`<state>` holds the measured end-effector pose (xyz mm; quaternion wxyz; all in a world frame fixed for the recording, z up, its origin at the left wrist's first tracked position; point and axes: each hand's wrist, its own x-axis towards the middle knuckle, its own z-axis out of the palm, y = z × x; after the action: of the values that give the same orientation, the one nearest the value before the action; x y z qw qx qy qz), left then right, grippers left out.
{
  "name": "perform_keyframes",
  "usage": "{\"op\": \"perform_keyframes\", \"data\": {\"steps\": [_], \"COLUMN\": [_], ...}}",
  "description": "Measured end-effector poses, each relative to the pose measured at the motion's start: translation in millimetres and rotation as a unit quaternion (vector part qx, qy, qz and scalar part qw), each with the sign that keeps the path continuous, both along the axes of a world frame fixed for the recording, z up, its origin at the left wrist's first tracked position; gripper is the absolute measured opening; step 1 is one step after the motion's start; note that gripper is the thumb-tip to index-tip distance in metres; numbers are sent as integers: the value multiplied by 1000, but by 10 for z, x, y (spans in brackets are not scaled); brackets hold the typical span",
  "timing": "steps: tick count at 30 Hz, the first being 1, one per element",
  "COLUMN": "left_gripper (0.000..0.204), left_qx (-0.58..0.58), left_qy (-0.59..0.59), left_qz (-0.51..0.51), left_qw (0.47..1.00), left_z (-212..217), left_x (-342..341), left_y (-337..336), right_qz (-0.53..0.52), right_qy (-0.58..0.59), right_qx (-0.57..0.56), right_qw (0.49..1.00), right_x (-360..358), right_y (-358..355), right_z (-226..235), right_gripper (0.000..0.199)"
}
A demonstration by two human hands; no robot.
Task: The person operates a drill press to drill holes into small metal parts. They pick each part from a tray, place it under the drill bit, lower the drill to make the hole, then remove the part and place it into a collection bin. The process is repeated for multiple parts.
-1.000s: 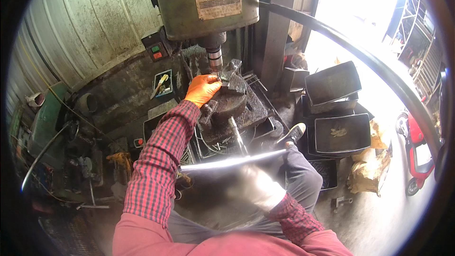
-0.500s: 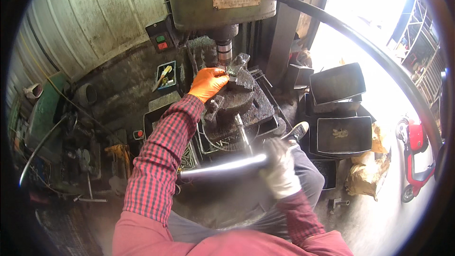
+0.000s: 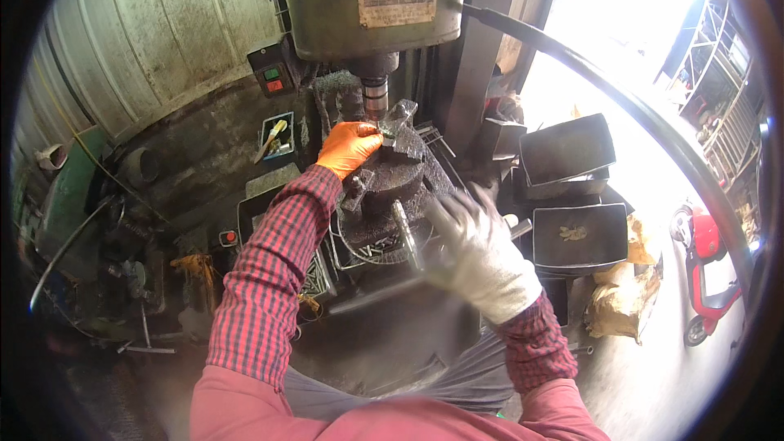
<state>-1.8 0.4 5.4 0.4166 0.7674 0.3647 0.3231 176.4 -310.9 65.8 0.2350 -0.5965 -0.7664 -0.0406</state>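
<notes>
Head view: left hand (image 3: 351, 149), orange-gloved, at the vise (image 3: 390, 178) below the drill chuck (image 3: 375, 100) — its grip cannot be determined. Right hand (image 3: 483, 260), white-gloved, partly blurred, fingers apart — near the silver handle (image 3: 407, 235) before the vise.

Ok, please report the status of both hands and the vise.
Left hand at the vise, grip unclear. Right hand blurred, over the bar. Possibly in the way: chuck, close to left fingers.
</notes>
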Motion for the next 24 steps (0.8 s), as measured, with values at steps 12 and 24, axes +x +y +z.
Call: {"op": "perform_keyframes", "data": {"steps": [12,24], "left_gripper": [29,68], "left_qx": [-22,111], "left_qy": [-40,-130], "left_qz": [-1,112], "left_qw": [999,979], "left_z": [-11,-152], "left_x": [15,-272], "left_y": [-5,-394], "right_qz": [-63,4], "right_qy": [443,36], "right_qx": [-440,149], "right_qw": [778,988], "right_x": [-1124,149], "right_y": [-69,-124], "right_z": [-2412,258], "right_gripper": [99,31]}}
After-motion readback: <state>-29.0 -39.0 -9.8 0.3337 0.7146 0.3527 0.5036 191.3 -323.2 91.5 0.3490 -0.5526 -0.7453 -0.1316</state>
